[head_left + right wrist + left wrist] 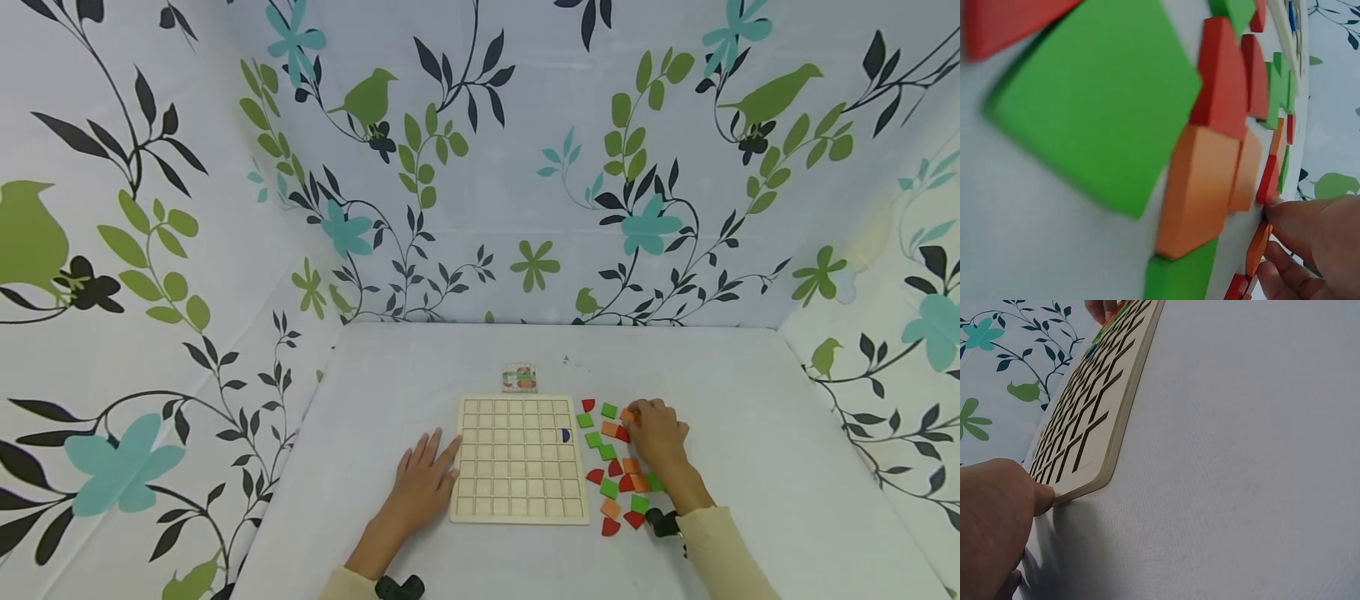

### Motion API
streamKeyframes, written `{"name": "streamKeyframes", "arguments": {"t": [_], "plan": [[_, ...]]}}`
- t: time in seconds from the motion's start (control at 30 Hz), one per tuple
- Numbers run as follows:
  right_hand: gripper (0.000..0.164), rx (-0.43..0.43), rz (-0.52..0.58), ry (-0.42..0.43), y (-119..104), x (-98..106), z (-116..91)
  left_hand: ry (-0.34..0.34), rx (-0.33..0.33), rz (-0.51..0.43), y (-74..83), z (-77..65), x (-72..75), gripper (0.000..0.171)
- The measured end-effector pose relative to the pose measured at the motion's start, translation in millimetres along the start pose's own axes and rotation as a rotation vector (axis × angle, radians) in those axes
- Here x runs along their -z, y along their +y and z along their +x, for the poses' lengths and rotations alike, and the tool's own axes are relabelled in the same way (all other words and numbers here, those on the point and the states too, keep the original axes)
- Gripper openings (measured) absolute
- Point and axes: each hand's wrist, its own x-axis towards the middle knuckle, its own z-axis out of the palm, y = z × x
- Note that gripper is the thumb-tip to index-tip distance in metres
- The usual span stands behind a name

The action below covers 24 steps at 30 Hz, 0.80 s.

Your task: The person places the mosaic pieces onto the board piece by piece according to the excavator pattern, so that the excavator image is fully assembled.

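Observation:
A pale wooden grid board [517, 517] lies on the white table, with a dark blue half-round piece [566, 435] in a cell near its right side. My left hand [425, 485] rests on the table beside the board, fingers spread and relaxed, touching its left edge. In the left wrist view the thumb [1044, 497] lies against the board's corner. To the right of the board my right hand [657, 435] reaches down, its curled thumb and fingers pinching an orange tile [1258, 249] at the far end of the loose pieces. A red piece [1268, 180] lies right by the thumb tip.
Several green squares [608, 489], orange squares [611, 508] and red quarter-rounds [611, 527] lie scattered between the board and my right forearm. Behind the board is a small picture card [519, 377]. Patterned cloth [480, 250] walls surround the table.

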Motion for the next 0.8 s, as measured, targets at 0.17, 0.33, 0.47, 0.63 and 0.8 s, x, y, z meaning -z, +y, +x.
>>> {"name": "streamKeyframes", "arguments": {"t": [0.17, 0.33, 0.47, 0.63, 0.8], "plan": [[0.034, -0.02, 0.038, -0.024, 0.0, 0.3, 2.5, -0.004, -0.001, 0.012, 0.3, 1.4, -0.5, 0.054], [0.032, -0.011, 0.068, -0.033, 0.2, -0.1, 6.2, -0.007, 0.002, -0.003, 0.3, 1.3, 0.4, 0.054], [0.029, 0.013, 0.058, -0.011, 0.4, -1.1, 8.8, -0.008, 0.0, -0.001, -0.3, 2.0, -0.2, 0.054], [0.031, 0.019, 0.056, 0.05, -6.0, -1.3, 8.1, -0.006, -0.003, -0.001, -0.7, 2.0, -0.5, 0.054], [0.034, 0.038, 0.068, 0.054, -18.9, -1.5, 1.3, 0.02, -0.016, -0.013, -0.4, 0.2, -0.3, 0.053]]}}
